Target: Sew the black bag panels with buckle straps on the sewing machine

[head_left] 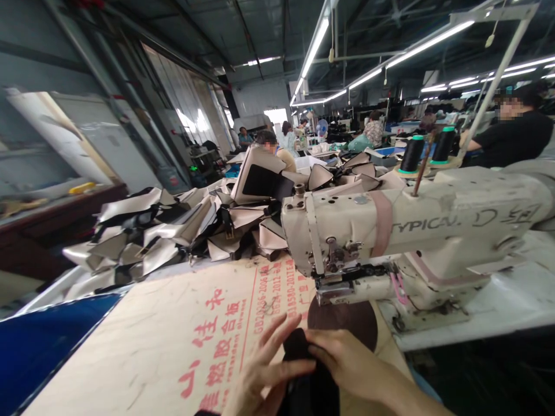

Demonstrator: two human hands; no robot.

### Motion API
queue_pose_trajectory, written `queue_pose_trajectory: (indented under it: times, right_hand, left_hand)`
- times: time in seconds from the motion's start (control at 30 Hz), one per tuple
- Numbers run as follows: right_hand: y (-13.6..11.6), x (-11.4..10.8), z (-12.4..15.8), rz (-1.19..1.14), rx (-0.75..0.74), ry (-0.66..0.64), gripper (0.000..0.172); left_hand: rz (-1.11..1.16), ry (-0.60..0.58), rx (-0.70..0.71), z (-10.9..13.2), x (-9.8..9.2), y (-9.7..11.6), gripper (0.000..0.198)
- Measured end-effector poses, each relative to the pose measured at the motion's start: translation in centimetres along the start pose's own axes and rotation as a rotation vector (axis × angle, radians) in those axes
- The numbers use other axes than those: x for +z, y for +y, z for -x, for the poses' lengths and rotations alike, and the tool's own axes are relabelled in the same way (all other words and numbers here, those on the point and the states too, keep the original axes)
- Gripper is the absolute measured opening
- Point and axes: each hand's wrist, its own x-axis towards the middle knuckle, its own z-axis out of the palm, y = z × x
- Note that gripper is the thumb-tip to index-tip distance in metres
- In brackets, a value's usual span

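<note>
The left hand (pixel 262 370) and right hand (pixel 347 358) pinch what looks like a folded black fabric piece (pixel 303 381) near the sewing machine (pixel 390 231)

Big sewing workshop, factory-type; industrial sewing machine (pixel 416 231) w/ black thread cones (pixel 411 153); heaps of cut panels (pixel 147 231); workers (pixel 514 136) at benches; long fluorescent tubes (pixel 429 43) overhead.

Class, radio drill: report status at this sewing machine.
Left hand, right hand holding soft black fabric. Dark brown round piece beyond, by cream sewing machine.
</note>
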Motion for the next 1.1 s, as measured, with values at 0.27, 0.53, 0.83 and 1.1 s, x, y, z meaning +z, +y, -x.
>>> queue_pose_trajectory:
  times: [0.27,0.53,0.83,1.1]
  right_hand:
    - [-1.2,-2.2,-0.5,0.004,-0.070,-0.048,0.031]
    - [0.6,-6.5,0.6,0.309,-0.233,-0.180,0.025]
    - [0.9,-6.2,1.6,0.559,-0.257,-0.283,0.029]
    - [1.7,-6.2,1.9,0.544,-0.276,-0.267,0.027]
  left_hand:
    - [-0.432,0.015,-0.073,0.4,0.1,-0.5,0.054]
    - [-0.445,-0.229,0.099,-2.9,2.5,-0.6,0.066]
    - [-0.342,-0.338,0.191,-3.2,0.7,0.9,0.034]
    - [-0.323,0.043,0.337,-3.0,4.0,-0.2,0.011]
